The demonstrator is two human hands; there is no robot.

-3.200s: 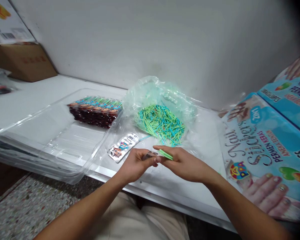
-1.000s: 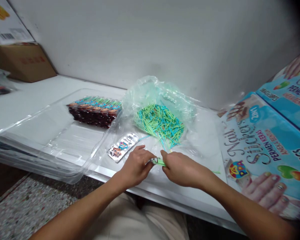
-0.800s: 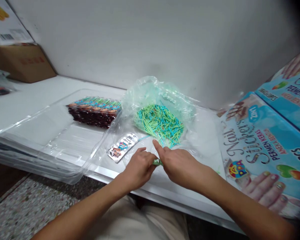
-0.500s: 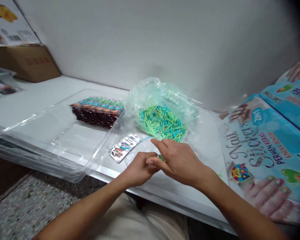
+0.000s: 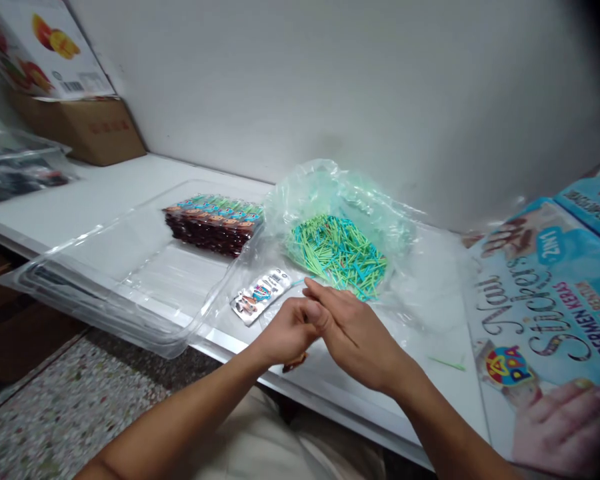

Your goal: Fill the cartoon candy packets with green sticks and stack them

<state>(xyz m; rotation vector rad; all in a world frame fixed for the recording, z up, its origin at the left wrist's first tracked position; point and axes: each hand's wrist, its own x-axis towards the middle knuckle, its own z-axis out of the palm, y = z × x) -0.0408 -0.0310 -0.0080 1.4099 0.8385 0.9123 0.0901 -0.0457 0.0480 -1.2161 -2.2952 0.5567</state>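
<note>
A: We start with the white surface [image 5: 130,193] that runs along the wall. The printed Nail Stickers box [image 5: 545,313] closes off our right side, a big clear plastic tray [image 5: 105,267] takes up the left, and a cardboard box [image 5: 93,127] sits in the far left corner.

B: Inside that tray, at its far end, we see a stack of dark packets [image 5: 213,223]. Just right of it, an open plastic bag [image 5: 345,200] holds a heap of green and blue sticks [image 5: 337,253].

A: Between tray and bag lies one sticker sheet [image 5: 261,295], flat, just beyond our hands. A single loose green stick [image 5: 446,363] lies well apart to the right.

B: Our left hand [image 5: 290,330] is curled closed, with something small and dark peeking out beneath it near the front edge. We cannot tell what it is. The right hand [image 5: 353,330] lies against the left, its fingers [image 5: 325,298] stretched out flat and holding nothing we can see.

A: In our judgement, the small piece wants a firm pinch kept low over the surface, since the front edge is right beneath our wrists and anything dropped could go off it.

B: Open room is between the bag and the printed box, and in the near half of the tray.
</note>
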